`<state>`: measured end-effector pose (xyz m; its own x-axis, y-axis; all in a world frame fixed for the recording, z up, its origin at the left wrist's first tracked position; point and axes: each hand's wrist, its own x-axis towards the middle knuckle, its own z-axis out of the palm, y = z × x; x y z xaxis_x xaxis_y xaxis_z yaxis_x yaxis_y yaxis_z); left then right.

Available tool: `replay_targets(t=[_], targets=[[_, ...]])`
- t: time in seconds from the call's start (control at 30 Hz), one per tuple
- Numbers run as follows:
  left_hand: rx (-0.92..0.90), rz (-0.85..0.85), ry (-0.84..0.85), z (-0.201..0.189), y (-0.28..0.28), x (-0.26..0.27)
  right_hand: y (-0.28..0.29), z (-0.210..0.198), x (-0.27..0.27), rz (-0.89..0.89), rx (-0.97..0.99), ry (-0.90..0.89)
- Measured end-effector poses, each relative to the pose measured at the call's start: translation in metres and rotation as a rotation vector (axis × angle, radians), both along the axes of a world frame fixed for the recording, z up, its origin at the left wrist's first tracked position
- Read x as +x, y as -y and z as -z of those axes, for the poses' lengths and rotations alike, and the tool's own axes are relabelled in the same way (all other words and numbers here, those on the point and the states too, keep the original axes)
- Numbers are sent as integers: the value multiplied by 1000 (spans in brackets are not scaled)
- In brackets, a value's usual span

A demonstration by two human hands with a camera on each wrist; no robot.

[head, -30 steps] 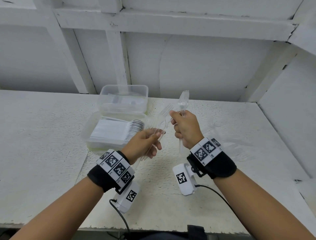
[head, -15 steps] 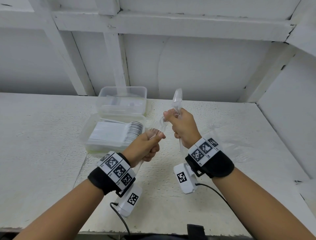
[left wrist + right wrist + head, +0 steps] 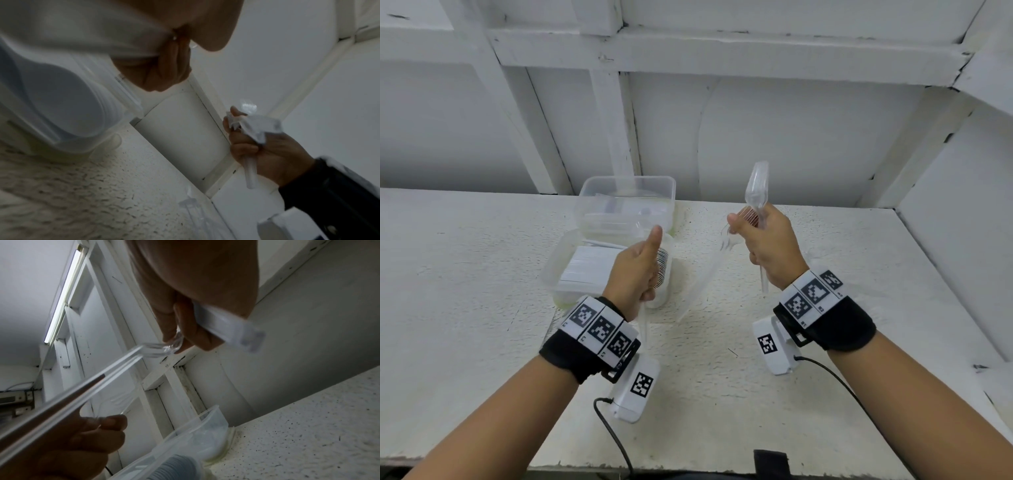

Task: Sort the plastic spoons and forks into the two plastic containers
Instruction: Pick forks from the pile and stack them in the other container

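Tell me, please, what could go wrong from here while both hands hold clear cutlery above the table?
1. The right hand grips several clear pieces at once, a spoon upright and a fork angled down; one may slip onto the table.
2. Being transparent, spoons and forks could easily get mixed.
3. The left hand hovers over the near container and might knock its stacked contents.

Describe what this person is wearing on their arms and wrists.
Both forearms are bare, with no sleeves. Each wrist carries a black fabric wristband topped by a white strip of three square black-and-white markers. Under each wrist hangs a white camera box bearing one such marker, with a thin black cable trailing from it.
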<state>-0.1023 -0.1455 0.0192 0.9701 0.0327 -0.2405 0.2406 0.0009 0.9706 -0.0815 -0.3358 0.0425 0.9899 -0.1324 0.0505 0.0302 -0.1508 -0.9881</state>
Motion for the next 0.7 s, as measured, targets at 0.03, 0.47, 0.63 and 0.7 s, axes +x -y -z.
replay_targets(t=[0.03, 0.47, 0.63, 0.7], targets=[[5, 26, -16, -1, 1, 0, 1, -1, 0, -33, -16, -1], [-350, 269, -209, -8, 29, -15, -24, 9, -12, -194, -189, 121], [-408, 312, -261, -7, 30, -16, -23, 17, -11, -163, -358, 182], [-460, 330, -292, -7, 30, -16, -24, 18, -14, -188, -340, 183]])
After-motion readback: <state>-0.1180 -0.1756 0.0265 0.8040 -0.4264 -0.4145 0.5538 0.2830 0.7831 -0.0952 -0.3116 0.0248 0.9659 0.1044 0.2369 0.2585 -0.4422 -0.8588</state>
